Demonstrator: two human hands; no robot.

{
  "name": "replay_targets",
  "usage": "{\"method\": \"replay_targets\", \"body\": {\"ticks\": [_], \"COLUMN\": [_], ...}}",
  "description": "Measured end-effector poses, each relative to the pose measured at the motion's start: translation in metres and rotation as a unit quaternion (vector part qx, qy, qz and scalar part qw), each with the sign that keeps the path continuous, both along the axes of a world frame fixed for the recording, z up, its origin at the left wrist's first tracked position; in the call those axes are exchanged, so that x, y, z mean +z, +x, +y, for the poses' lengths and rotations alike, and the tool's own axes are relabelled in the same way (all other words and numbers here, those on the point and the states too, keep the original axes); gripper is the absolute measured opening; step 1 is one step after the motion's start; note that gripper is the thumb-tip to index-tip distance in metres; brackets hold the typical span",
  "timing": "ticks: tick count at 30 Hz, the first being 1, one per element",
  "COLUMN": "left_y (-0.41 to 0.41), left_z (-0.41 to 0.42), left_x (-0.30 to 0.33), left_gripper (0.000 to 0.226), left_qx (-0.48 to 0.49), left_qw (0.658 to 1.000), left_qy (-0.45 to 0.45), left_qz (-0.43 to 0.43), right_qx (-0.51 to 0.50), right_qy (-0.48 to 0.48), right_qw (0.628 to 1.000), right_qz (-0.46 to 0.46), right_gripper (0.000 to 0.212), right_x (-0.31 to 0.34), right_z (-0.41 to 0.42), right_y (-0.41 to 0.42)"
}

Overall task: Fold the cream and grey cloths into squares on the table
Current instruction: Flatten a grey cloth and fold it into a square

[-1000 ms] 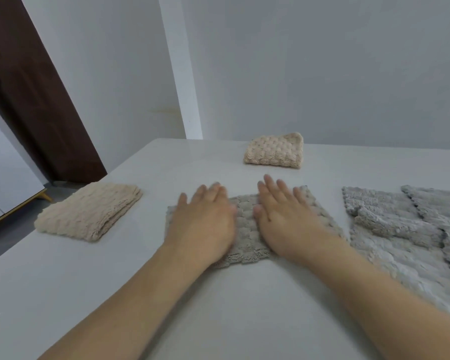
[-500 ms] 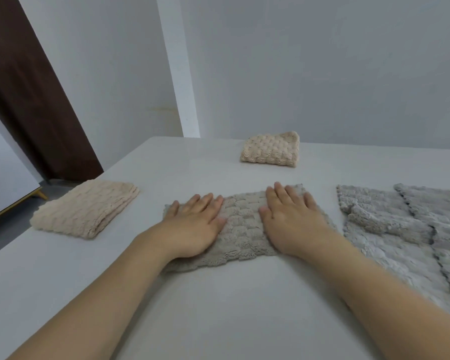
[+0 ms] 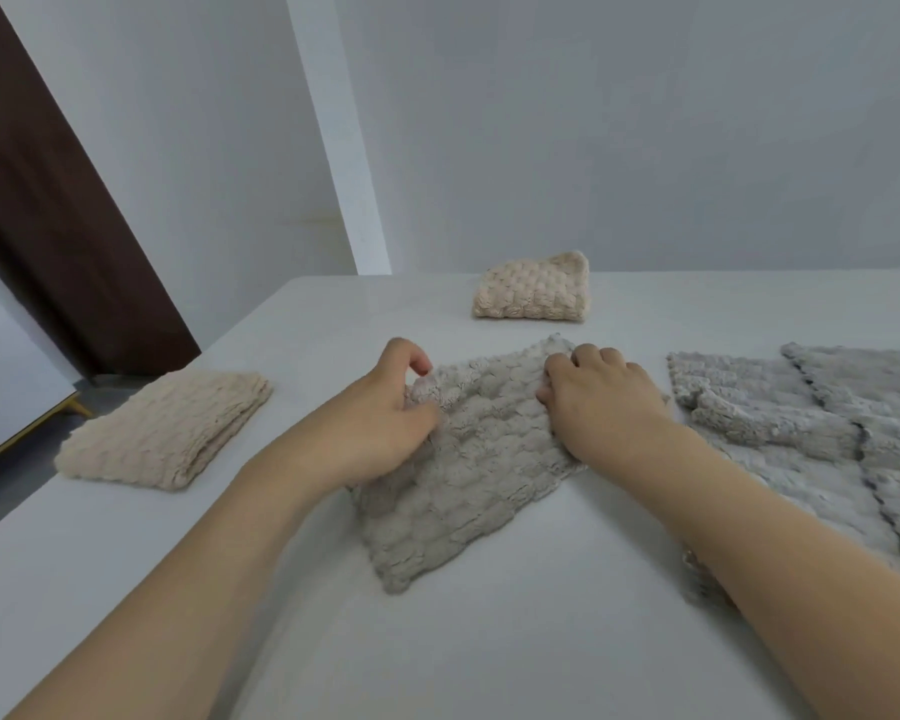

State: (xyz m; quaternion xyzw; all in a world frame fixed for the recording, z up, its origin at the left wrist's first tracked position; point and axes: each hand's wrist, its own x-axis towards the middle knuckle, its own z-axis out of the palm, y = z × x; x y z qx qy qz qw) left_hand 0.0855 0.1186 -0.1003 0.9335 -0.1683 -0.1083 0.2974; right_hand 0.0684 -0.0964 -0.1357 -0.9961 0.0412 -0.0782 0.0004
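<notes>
Both hands have stopped pressing flat: the left hand (image 3: 380, 423) and right hand (image 3: 601, 407) now pinch the far corners of the grey-beige waffle-textured folded cloth (image 3: 468, 475). It lies between them on the white tabletop (image 3: 489, 641), its long axis running diagonally toward the person, so the coming fold probably draws those corners nearward.

My two arms come into view bare from the forearm down, no sleeves showing on either. My left hand (image 3: 380, 423) and my right hand (image 3: 601, 407) wear no gloves, rings or watch that I can see. My fingernails are short and plain, without polish. The wrists are bare too.
</notes>
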Motion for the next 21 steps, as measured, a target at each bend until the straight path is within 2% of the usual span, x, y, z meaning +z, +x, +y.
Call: {"method": "replay_targets", "body": {"ticks": [4, 6, 8, 10, 11, 13, 15, 17, 18, 19, 21], "left_y": [-0.004, -0.007, -0.009, -0.007, -0.007, -0.004, -0.002, 0.000, 0.000, 0.000, 0.001], "left_z": [0.003, 0.005, 0.010, 0.015, 0.014, 0.009, 0.005, 0.005, 0.007, 0.010, 0.016], "left_x": [0.015, 0.022, 0.024, 0.023, 0.021, 0.016, 0.010, 0.008, 0.009, 0.010, 0.015], "left_gripper": [0.028, 0.033, 0.046, 0.056, 0.054, 0.043, 0.032, 0.018, 0.012, 0.018, 0.032], "left_qx": [-0.028, -0.042, -0.091, -0.147, -0.165, -0.161, -0.126, -0.116, -0.124, -0.135, -0.151], "left_qw": [0.992, 0.981, 0.954, 0.936, 0.937, 0.956, 0.983, 0.987, 0.984, 0.981, 0.976], "left_qy": [-0.081, -0.127, -0.187, -0.200, -0.191, -0.170, -0.127, -0.093, -0.100, -0.111, -0.155], "left_qz": [0.093, 0.140, 0.215, 0.251, 0.243, 0.175, 0.048, -0.064, -0.084, -0.083, -0.021], "right_qx": [-0.029, -0.033, -0.046, -0.061, -0.066, -0.064, -0.051, -0.032, -0.019, 0.003, 0.075], "right_qy": [-0.014, 0.007, 0.037, 0.072, 0.102, 0.173, 0.216, 0.239, 0.241, 0.235, 0.186], "right_qw": [0.999, 0.999, 0.998, 0.996, 0.993, 0.983, 0.975, 0.970, 0.970, 0.972, 0.976], "right_qz": [-0.027, -0.008, -0.005, -0.007, 0.001, 0.012, 0.006, 0.002, 0.013, 0.033, 0.085], "right_gripper": [0.025, 0.031, 0.038, 0.045, 0.046, 0.042, 0.031, 0.023, 0.021, 0.019, 0.019], "right_x": [0.006, 0.005, -0.002, -0.007, -0.008, -0.009, -0.010, -0.008, -0.006, -0.003, 0.002], "right_z": [-0.008, -0.007, -0.004, -0.006, -0.009, -0.013, -0.015, -0.013, -0.014, -0.014, -0.012], "right_y": [0.004, 0.005, 0.003, 0.004, 0.005, 0.009, 0.012, 0.012, 0.010, 0.008, 0.004]}}
